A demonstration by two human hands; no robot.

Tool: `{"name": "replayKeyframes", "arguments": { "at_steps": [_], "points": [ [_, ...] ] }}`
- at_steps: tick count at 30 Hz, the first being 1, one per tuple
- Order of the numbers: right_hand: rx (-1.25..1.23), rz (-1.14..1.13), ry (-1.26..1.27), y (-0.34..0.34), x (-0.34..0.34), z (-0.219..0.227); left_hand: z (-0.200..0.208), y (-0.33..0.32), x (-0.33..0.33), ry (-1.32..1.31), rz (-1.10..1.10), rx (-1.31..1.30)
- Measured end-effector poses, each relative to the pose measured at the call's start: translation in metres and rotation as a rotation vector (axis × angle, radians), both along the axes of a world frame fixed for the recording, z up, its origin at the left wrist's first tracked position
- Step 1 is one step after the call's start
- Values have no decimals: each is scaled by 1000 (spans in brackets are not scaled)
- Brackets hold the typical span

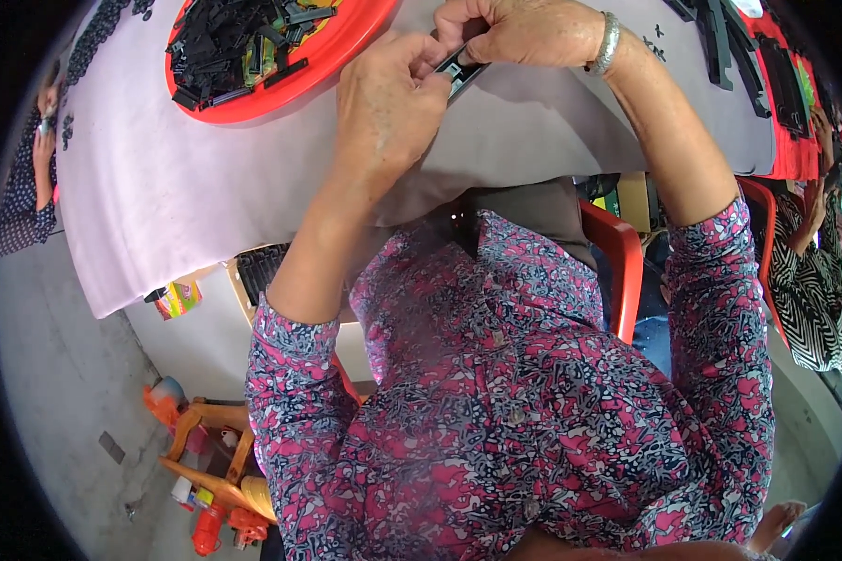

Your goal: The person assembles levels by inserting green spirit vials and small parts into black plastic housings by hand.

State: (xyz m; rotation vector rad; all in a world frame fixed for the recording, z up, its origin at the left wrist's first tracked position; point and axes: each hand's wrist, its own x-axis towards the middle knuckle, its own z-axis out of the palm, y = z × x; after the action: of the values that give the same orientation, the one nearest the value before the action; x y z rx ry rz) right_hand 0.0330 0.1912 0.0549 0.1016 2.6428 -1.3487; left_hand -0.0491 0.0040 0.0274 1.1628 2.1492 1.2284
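Observation:
Between my two hands, over the cloth-covered table, is a small black plastic part with a light metallic strip along it. My left hand pinches its near end between thumb and fingers. On its far end, the thumb and fingertips of my right hand close from the right. Fingers cover much of the part, so its full shape is hidden. Left of my left hand, a red round tray holds a heap of black plastic pieces with some yellowish-green ones among them.
Pale cloth covers the table. Small black pieces lie along its far left. Long black strips lie at right, beside a red surface. Other people sit at both sides. A red chair and a wooden stand are below.

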Motion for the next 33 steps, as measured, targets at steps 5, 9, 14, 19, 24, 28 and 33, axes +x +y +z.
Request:
{"name": "replayKeyframes", "arguments": {
  "at_steps": [5,9,14,19,24,28,33],
  "points": [
    [21,14,-32,1,-1,-2,-7,0,1,-43,0,31],
    [20,44,-17,3,-4,1,-6,0,0,-71,-12,51],
    [-1,117,-80,9,-9,1,-7,0,-1,-93,-10,31],
    [-72,125,-78,13,-7,-1,-5,1,1,-76,0,-6],
    [-59,99,-100,7,-6,2,-4,1,1,-44,12,-18],
    [-6,102,-30,4,-6,-2,-4,2,1,-43,16,-20],
    [-29,70,-37,4,-6,-7,-3,3,3,3,32,-35]
  ]
}}
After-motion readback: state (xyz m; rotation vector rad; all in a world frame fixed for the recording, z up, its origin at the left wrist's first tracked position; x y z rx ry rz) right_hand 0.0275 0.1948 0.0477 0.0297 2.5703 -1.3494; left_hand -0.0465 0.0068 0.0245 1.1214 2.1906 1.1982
